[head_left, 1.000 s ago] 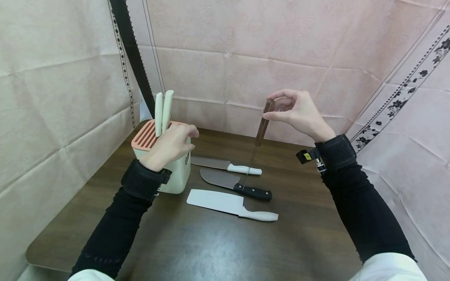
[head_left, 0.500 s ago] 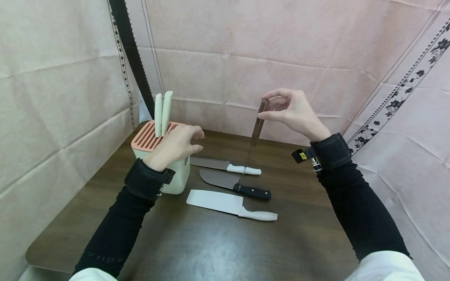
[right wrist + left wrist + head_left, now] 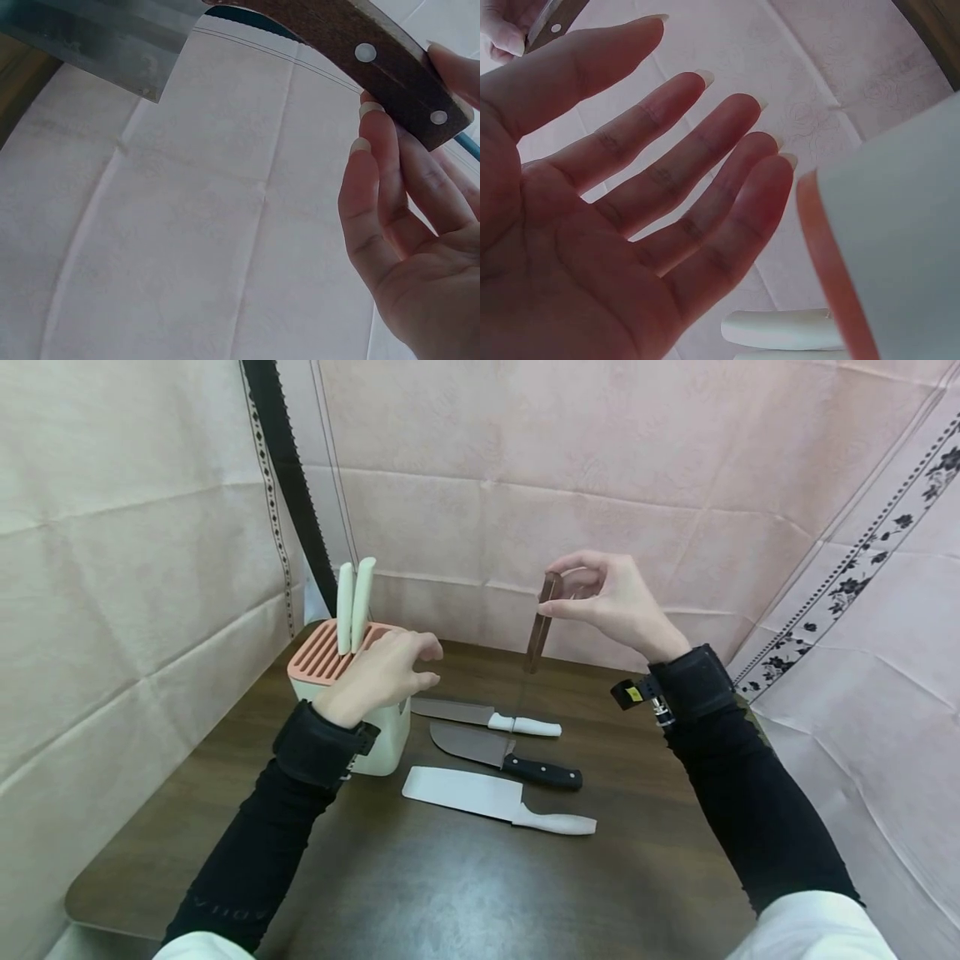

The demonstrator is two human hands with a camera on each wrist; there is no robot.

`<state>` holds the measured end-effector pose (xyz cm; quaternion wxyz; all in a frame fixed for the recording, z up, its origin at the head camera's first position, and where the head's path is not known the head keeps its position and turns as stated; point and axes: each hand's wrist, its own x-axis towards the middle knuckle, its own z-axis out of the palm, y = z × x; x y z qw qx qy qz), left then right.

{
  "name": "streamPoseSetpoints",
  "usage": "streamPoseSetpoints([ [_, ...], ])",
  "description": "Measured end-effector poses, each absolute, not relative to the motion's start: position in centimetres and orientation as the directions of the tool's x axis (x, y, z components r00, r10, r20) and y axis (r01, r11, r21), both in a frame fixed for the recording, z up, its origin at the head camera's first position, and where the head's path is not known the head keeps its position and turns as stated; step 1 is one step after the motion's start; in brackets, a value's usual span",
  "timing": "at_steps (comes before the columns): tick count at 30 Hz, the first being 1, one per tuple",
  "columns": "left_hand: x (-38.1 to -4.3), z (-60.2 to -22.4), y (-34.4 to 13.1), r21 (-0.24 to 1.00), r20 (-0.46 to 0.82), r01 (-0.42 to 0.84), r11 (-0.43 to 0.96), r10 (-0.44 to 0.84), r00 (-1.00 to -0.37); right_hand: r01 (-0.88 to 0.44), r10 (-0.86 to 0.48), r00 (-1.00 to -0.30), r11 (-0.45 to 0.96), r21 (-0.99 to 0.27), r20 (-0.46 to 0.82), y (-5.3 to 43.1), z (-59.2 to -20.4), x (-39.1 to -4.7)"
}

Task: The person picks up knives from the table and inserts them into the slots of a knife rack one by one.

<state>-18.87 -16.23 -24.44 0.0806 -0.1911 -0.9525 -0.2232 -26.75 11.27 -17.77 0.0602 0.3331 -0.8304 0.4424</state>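
Knife (image 3: 537,639) with a riveted brown wooden handle and grey metal blade is hanging point-down in the air, to the right of the pale green, box-shaped knife block (image 3: 386,743) with its slotted orange-pink top. The right hand (image 3: 611,602) is pinching that handle between thumb and fingers and is drifting toward the block compared with a second ago; the gap is narrowing, though the knife is seemingly not yet reaching the slots. The left hand (image 3: 382,672) is holding nothing, its fingers loosely extending beside the block's top; whether it is touching the block, I cannot tell. Two off-white handles (image 3: 362,602) are standing nearly upright in the block. To its right, on the dark brown wood-grain worktop (image 3: 637,860), a white-handled, grey-bladed knife (image 3: 538,727), a black-handled, grey-bladed knife (image 3: 472,743) and an all-white cleaver (image 3: 465,787) are lying. Behind the block, pale pink patterned cloth (image 3: 600,460) is hanging.
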Motion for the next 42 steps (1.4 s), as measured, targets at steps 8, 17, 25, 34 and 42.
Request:
streamPoseSetpoints([
  [8, -19.1, -24.6, -16.0, 0.388, 0.221, 0.393, 0.834, 0.33, -0.918, -0.603, -0.497, -0.774, 0.389, -0.696, 0.393, 10.9, -18.0, -26.9],
  [17, -19.1, -24.5, -15.7, 0.404, 0.218, 0.392, 0.826, 0.329, -0.919, -0.602, -0.495, -0.779, 0.417, -0.681, 0.385, 10.2, -17.7, -26.9],
  [25, -19.2, -24.4, -15.4, 0.409, 0.211, 0.39, 0.825, 0.33, -0.92, -0.604, -0.506, -0.772, 0.399, -0.689, 0.384, 9.2, -17.6, -26.9],
  [34, -19.3, -24.4, -15.3, 0.411, 0.206, 0.388, 0.825, 0.33, -0.921, -0.616, -0.528, -0.754, 0.361, -0.701, 0.391, 7.8, -17.5, -26.8],
  [42, -19.1, -24.4, -15.6, 0.425, 0.221, 0.414, 0.805, 0.351, -0.91, -0.629, -0.55, -0.735, 0.336, -0.701, 0.396, 6.8, -17.5, -26.5],
])
